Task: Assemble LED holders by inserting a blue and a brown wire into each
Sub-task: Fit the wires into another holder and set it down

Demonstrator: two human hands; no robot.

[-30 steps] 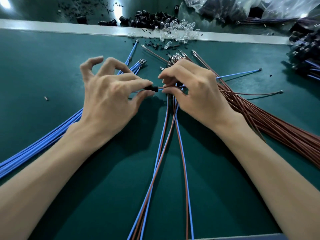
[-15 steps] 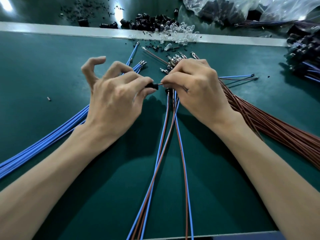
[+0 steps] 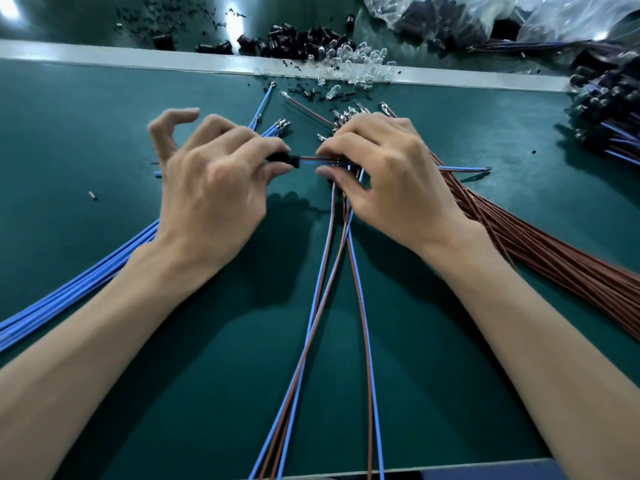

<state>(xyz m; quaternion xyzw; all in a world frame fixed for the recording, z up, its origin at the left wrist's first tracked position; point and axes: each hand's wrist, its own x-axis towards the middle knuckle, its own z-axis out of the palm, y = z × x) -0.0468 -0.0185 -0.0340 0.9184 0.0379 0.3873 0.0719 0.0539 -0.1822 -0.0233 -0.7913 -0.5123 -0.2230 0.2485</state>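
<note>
While left hand [image 3: 214, 188] pinches a holder [image 3: 282, 160] and right hand [image 3: 388, 174] grips both wires [image 3: 309, 160] entering it, the blue bundle [image 3: 86, 282] and brown bundle [image 3: 571, 268] look barely used.

The single view comes from a camera worn on the person's head, at the near edge of the counter [image 3: 86, 133], and it looks forward and steeply down across the top toward the far edge, where a pale strip [image 3: 138, 58] crosses the upper part of the picture. It is close to the work: both arms [image 3: 86, 375] enter from the bottom corners, and the left hand [image 3: 214, 181] and the right hand [image 3: 388, 174] meet a little above the middle. The wide lens takes in the counter from its near edge up to the far edge.
</note>
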